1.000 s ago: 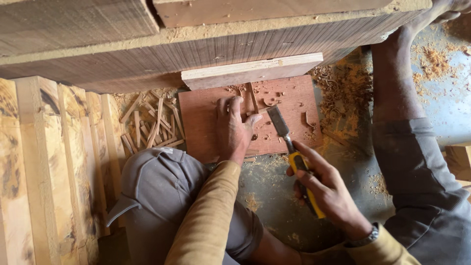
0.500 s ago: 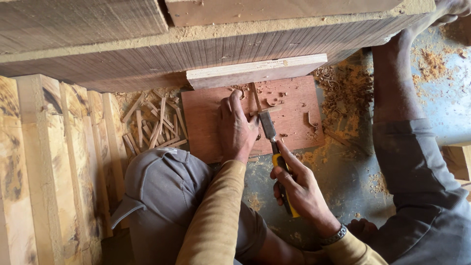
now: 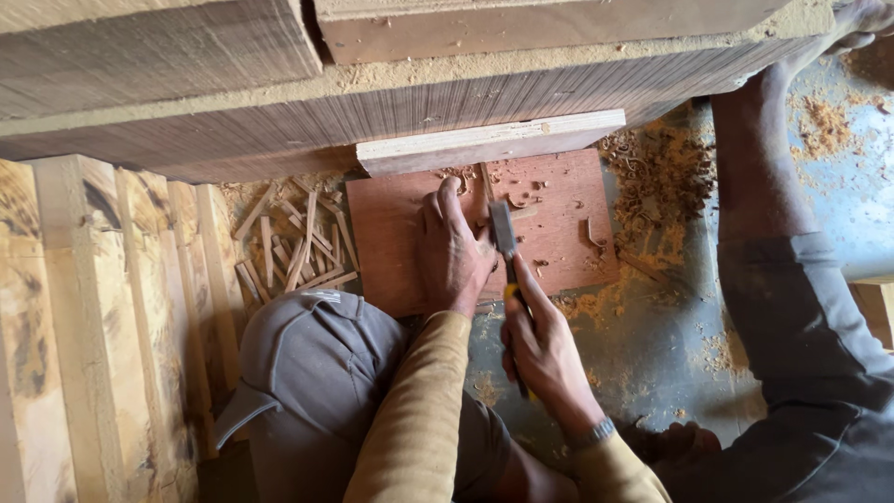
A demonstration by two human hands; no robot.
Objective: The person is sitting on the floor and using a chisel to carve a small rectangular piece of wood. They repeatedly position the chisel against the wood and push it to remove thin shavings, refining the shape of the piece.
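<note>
While the left hand [image 3: 453, 250] presses flat on the reddish board [image 3: 559, 251], the right hand [image 3: 543, 345] grips a chisel [image 3: 504, 235].

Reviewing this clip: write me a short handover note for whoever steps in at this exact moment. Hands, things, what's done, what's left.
Left hand: flat on the reddish board, pinning a thin wood strip.
Right hand: gripping the yellow-handled chisel, blade down beside the left fingers.
Board lies on the floor against a pale plank.
Done: a pile of cut slivers lies left of the board; shavings to its right.
Left: the strip under the blade is not yet split through, as far as can be seen.
</note>
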